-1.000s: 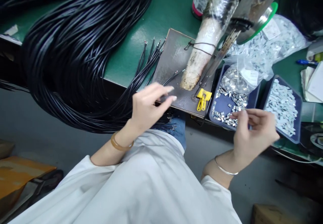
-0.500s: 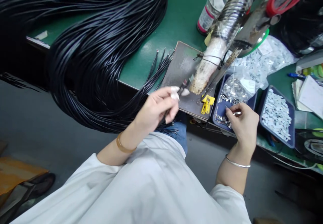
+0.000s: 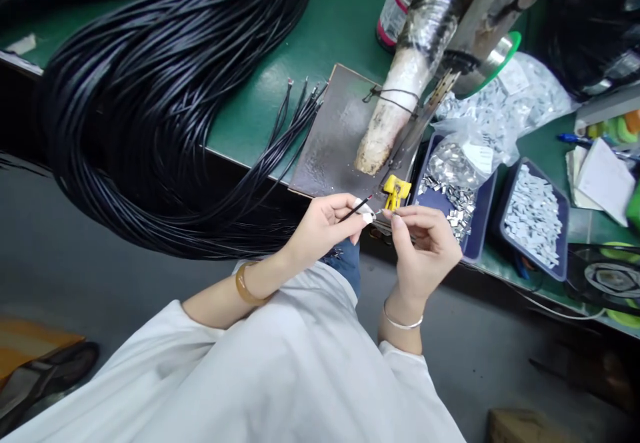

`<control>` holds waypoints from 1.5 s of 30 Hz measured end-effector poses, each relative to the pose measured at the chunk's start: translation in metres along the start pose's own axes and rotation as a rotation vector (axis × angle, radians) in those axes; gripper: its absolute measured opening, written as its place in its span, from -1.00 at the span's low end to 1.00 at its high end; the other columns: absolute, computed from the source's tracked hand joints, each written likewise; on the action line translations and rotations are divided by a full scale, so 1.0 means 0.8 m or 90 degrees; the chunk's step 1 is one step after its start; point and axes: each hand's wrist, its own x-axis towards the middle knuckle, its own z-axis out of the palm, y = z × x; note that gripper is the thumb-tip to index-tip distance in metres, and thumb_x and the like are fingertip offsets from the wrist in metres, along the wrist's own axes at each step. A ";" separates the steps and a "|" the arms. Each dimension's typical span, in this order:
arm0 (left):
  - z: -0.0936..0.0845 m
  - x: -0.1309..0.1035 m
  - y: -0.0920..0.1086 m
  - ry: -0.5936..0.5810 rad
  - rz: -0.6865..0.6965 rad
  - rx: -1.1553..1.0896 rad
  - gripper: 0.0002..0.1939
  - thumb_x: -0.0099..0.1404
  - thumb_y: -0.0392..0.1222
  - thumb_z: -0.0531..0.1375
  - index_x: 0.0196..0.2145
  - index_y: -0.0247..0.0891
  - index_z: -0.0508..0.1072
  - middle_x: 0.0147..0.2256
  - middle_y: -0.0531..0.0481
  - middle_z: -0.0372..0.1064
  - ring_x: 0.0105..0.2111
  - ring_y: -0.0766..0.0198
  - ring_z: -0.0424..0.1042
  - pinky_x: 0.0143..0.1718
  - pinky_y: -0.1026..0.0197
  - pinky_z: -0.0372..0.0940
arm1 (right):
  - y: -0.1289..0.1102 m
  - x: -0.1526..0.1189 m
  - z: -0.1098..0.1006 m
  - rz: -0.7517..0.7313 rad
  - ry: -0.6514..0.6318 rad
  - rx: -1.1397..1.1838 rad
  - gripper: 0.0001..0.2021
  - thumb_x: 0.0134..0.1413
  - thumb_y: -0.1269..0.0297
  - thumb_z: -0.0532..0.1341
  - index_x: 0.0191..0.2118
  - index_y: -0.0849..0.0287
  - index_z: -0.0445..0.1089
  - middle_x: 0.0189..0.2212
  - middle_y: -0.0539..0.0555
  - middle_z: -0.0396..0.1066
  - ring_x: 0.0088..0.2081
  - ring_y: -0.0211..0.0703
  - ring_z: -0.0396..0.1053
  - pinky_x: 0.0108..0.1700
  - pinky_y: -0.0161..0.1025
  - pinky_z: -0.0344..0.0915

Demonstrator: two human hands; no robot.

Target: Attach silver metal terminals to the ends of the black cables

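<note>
My left hand [image 3: 323,226], with white coverings on its fingertips, pinches a black cable [image 3: 356,208] near its end. Close to that end, my right hand [image 3: 425,243] has its thumb and forefinger pressed together on a small metal piece [image 3: 381,212]. The fingertips of both hands almost meet in front of the dark metal plate [image 3: 320,156]. Just beyond them lies a yellow tool [image 3: 397,188]. A blue tray [image 3: 477,240] of small shiny metal pieces is right of my right hand.
A big bundle of black cables [image 3: 150,90] covers the left of the green table [image 3: 255,110]. A white-wrapped duct [image 3: 387,113] hangs over the plate. At the right are a tray of pale pieces [image 3: 535,216], plastic bags [image 3: 515,103] and papers [image 3: 606,180].
My right hand has come out of the tray of metal pieces and moved left, up to my left hand. The view has shifted slightly, and the cable end in my left hand is now lower.
</note>
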 end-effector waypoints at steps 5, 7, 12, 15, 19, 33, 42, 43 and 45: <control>0.004 0.007 -0.001 0.030 0.057 0.043 -0.80 0.00 -0.25 0.46 -0.45 -0.34 0.54 -0.56 0.11 0.39 -0.56 0.47 0.28 -0.49 0.39 0.23 | 0.009 0.002 0.010 -0.009 -0.064 0.043 -0.94 0.13 0.40 0.31 -0.29 0.10 0.52 -0.28 0.01 0.53 -0.23 -0.25 0.53 -0.27 -0.28 0.52; 0.004 0.008 -0.004 0.031 0.072 0.068 -0.83 0.01 -0.25 0.45 -0.44 -0.33 0.56 -0.54 0.10 0.41 -0.54 0.46 0.29 -0.46 0.38 0.26 | 0.012 0.003 0.009 0.003 -0.090 0.060 -0.94 0.14 0.39 0.30 -0.28 0.09 0.53 -0.26 0.02 0.53 -0.21 -0.24 0.53 -0.25 -0.28 0.52; 0.001 0.010 -0.005 0.016 0.087 0.130 -0.87 0.06 -0.22 0.42 -0.42 -0.33 0.61 -0.45 0.02 0.50 -0.44 0.38 0.38 -0.33 0.33 0.33 | 0.016 0.004 0.003 0.013 -0.115 0.064 -0.95 0.16 0.35 0.29 -0.28 0.10 0.53 -0.25 0.04 0.54 -0.19 -0.22 0.52 -0.24 -0.23 0.53; -0.006 0.012 0.000 -0.026 0.062 0.152 -0.87 0.07 -0.23 0.41 -0.42 -0.34 0.61 -0.47 0.01 0.48 -0.46 0.38 0.36 -0.37 0.33 0.30 | 0.019 0.004 -0.002 0.006 -0.129 0.071 -0.94 0.16 0.37 0.29 -0.27 0.09 0.53 -0.25 0.04 0.54 -0.19 -0.21 0.53 -0.22 -0.22 0.54; -0.010 0.012 0.011 -0.115 0.016 0.215 -0.87 0.05 -0.26 0.41 -0.49 -0.38 0.58 -0.55 0.03 0.41 -0.54 0.41 0.28 -0.48 0.34 0.19 | 0.021 0.005 -0.008 0.041 -0.212 0.158 -0.96 0.12 0.38 0.32 -0.30 0.09 0.52 -0.25 0.02 0.54 -0.21 -0.23 0.55 -0.22 -0.25 0.55; -0.001 0.014 0.012 0.039 0.100 0.210 -0.90 0.13 -0.25 0.34 -0.40 -0.34 0.63 -0.44 -0.01 0.52 -0.46 0.37 0.38 -0.40 0.33 0.29 | 0.013 -0.004 0.006 -0.171 0.036 -0.064 -0.86 0.15 0.48 0.27 -0.23 0.08 0.46 -0.21 0.02 0.57 -0.18 -0.16 0.55 -0.13 -0.12 0.52; -0.003 0.020 0.013 0.033 0.086 0.185 -0.93 0.08 -0.27 0.35 -0.47 -0.34 0.59 -0.49 0.01 0.46 -0.48 0.38 0.32 -0.42 0.34 0.25 | 0.014 -0.001 0.011 -0.243 0.015 -0.102 -0.77 0.10 0.51 0.31 -0.16 0.04 0.47 -0.24 -0.02 0.59 -0.22 -0.19 0.57 -0.16 -0.17 0.53; -0.004 0.020 0.013 0.024 0.086 0.188 -0.92 0.10 -0.26 0.33 -0.46 -0.34 0.59 -0.49 0.01 0.45 -0.48 0.37 0.32 -0.41 0.33 0.25 | 0.014 0.000 0.010 -0.216 0.009 -0.094 -0.78 0.10 0.51 0.32 -0.18 0.04 0.48 -0.23 -0.01 0.58 -0.20 -0.19 0.56 -0.14 -0.15 0.53; -0.006 0.018 0.012 0.006 0.085 0.202 -0.89 0.14 -0.25 0.30 -0.44 -0.35 0.59 -0.51 0.02 0.40 -0.48 0.37 0.29 -0.43 0.32 0.21 | 0.014 0.003 0.007 -0.184 -0.020 -0.075 -0.80 0.09 0.50 0.33 -0.21 0.05 0.50 -0.20 0.01 0.56 -0.17 -0.18 0.55 -0.11 -0.13 0.52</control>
